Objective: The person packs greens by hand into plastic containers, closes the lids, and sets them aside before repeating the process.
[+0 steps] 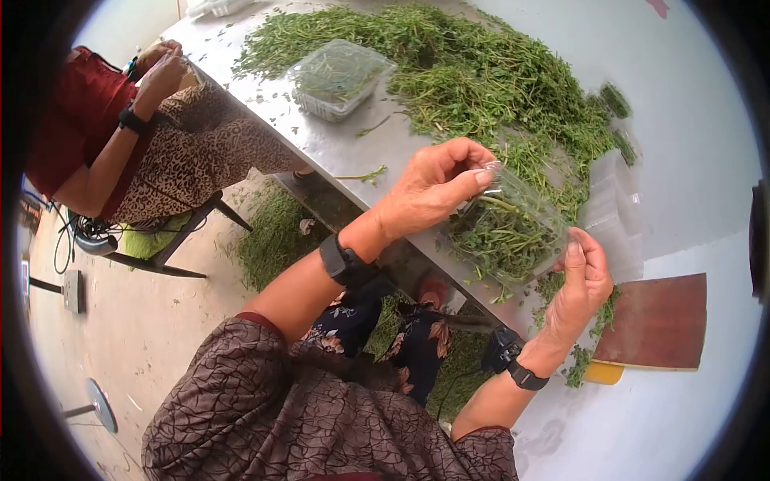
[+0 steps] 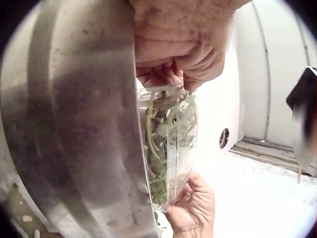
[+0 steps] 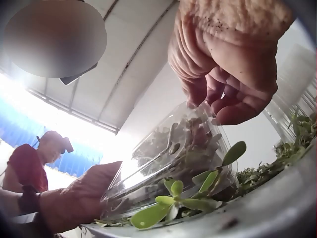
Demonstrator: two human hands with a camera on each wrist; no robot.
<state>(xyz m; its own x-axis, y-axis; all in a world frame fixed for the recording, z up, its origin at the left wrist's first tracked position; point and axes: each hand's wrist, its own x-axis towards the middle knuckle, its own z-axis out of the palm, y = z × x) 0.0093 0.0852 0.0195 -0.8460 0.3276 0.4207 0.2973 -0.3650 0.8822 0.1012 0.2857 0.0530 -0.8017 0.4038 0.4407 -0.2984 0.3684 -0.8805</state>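
A clear plastic clamshell box (image 1: 513,232) packed with leafy green stems is held at the table's near edge, its lid lowered over the greens. My left hand (image 1: 437,188) pinches the box's left end, thumb on top and fingers curled under. At the opposite end, my right hand (image 1: 579,276) grips the rim between thumb and fingertips. Seen from the right wrist, the box (image 3: 173,148) tilts above the tabletop, and a loose sprig (image 3: 173,201) with rounded leaves lies before it. The left wrist view shows stems (image 2: 157,139) pressed against the clear plastic.
A large heap of greens (image 1: 481,80) covers the far table. Another filled clamshell (image 1: 337,78) stands to the left, and stacked clear boxes (image 1: 611,200) stand at the right near a brown board (image 1: 654,322). Another person (image 1: 96,136) sits at the left; more greens (image 1: 281,232) lie on the floor.
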